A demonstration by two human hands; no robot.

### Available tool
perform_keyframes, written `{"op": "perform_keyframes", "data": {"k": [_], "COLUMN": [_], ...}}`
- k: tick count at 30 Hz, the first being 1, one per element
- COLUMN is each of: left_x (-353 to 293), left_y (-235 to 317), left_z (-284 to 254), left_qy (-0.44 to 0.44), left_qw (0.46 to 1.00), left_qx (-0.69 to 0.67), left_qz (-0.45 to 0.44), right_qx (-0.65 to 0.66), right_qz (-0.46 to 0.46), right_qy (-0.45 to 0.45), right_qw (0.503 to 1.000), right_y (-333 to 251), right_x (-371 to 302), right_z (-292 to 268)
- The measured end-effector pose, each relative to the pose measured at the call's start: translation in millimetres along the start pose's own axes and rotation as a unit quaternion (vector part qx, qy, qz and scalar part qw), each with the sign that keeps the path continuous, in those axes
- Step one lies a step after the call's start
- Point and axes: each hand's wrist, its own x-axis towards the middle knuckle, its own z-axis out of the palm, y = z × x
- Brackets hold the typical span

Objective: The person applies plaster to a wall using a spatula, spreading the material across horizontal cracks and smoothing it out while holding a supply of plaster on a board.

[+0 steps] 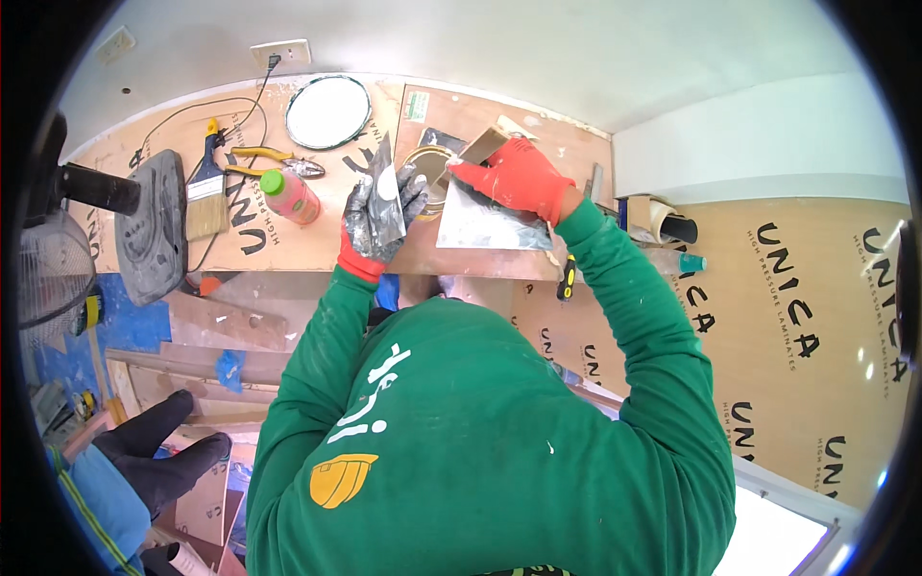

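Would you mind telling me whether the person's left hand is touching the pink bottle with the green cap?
Apart: the head view shows a strip of brown board between the bottle and the gloved left hand.

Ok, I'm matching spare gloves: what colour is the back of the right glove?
Bright orange-red; the right glove shows best in the head view.

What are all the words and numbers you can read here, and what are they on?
I won't copy the words out, but here's where writing shows:
Big dark letters, with smaller ones: the brown board on the right.
Similar dark letters: the brown worktop.
White letters: the green shirt, near a yellow helmet picture.
Too small to read: the green-and-white label and any print on the pink bottle.
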Motion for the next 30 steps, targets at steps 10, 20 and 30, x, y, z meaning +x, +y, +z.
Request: {"op": "perform_keyframes", "data": {"k": [10,20,30], "left_x": [-41.7,-34.6,-17.7], "left_y": [31.5,37.8,7.1], "left_z": [-1.2,1.6,46.0], "left_qy": [0.097,0.023,0.019], "left_qw": [0.667,0.506,0.633], "left_qx": [0.713,0.827,0.743], "left_qz": [0.193,0.245,0.217], "right_qx": [0.298,0.390,0.368], "right_qz": [0.016,0.036,-0.007], "right_qy": [0.193,0.282,0.271], "right_qw": [0.935,0.876,0.889], "right_y": [0.5,-60.0,-72.5], "right_x": [-44.1,-121.0,-119.2], "right_z": [-32.0,-94.0,-62.1]}}
